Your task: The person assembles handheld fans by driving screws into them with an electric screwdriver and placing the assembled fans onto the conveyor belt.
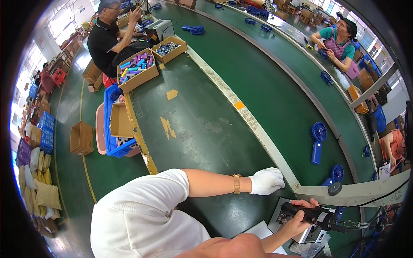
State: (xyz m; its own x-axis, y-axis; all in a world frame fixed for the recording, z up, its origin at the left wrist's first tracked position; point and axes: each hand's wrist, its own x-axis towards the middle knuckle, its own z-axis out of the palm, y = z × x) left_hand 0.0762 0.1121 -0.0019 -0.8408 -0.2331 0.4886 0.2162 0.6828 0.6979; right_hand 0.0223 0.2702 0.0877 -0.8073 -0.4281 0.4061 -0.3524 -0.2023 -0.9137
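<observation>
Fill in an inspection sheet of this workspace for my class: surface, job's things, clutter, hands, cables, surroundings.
Surface: scuffed dark-green tabletop with torn tan tape patches.
Job's things: black cylindrical handheld tool; white boxy device near it.
Clutter: brown cardboard box of purple, blue and yellow cylinders; blue plastic crate beside the tabletop.
Hands: left hand, in a white glove, beside the pale rail; right hand, bare, grips the tool.
Cables: coiled grey wire near the tool's end.
Surroundings: green conveyor belt carrying blue plastic fans; person in a green top across it.
</observation>
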